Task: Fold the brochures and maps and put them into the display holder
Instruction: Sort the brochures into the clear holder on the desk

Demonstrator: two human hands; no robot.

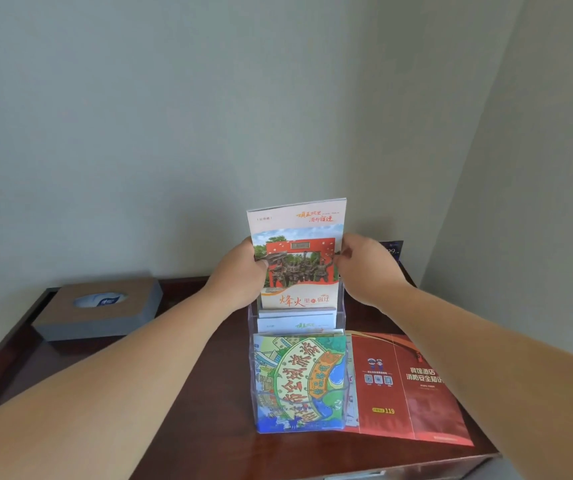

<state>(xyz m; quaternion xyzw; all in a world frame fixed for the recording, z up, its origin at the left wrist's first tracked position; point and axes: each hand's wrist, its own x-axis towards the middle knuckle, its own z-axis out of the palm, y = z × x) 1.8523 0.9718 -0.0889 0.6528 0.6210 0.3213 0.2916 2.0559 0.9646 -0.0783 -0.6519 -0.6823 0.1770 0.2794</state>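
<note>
A clear tiered display holder [254, 386] stands on the dark wooden table [188, 393]. A folded brochure [297, 237] with a red photo of soldiers stands upright in its back tier. My left hand [240, 268] pinches its left edge and my right hand [364, 268] pinches its right edge. A colourful folded map [299, 379] fills the front tier. White folded leaflets [295, 320] sit in the middle tier. A red brochure [403, 386] lies unfolded on the table, right of the holder.
A grey-and-brown tissue box [101, 310] sits at the table's back left. A small dark card [394, 249] stands behind my right hand. Walls close in behind and to the right. The table's front edge runs below the holder.
</note>
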